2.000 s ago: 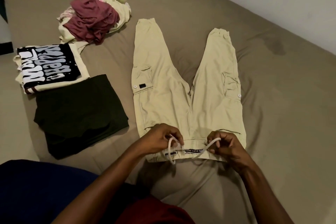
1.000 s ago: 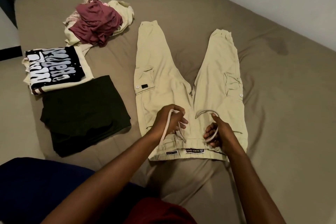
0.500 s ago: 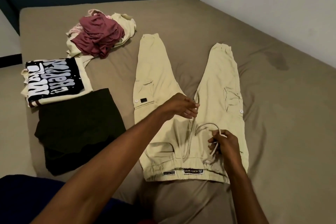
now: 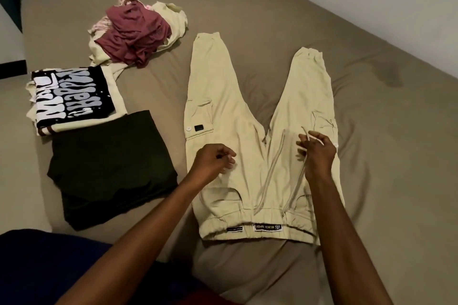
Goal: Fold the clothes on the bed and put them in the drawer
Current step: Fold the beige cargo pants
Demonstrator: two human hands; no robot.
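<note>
I am seeing the pale beige cargo trousers (image 4: 223, 111) lying flat mid-mattress on the taupe-sheeted bed (image 4: 371, 131), waistband toward the near edge, legs splaying toward the headboard, with bare sheet lying open toward the right edge. My right hand (image 4: 318, 153) is pinching the pale drawstring cord (image 4: 298, 181) over the right leg, while my left hand (image 4: 213, 161) is hovering loosely curled over the left thigh, holding nothing I can make out. Along the left edge a folded dark green garment (image 4: 109, 163), a folded black-and-white lettered shirt (image 4: 74, 99) and a crumpled maroon and cream heap (image 4: 136, 32) are sitting.
</note>
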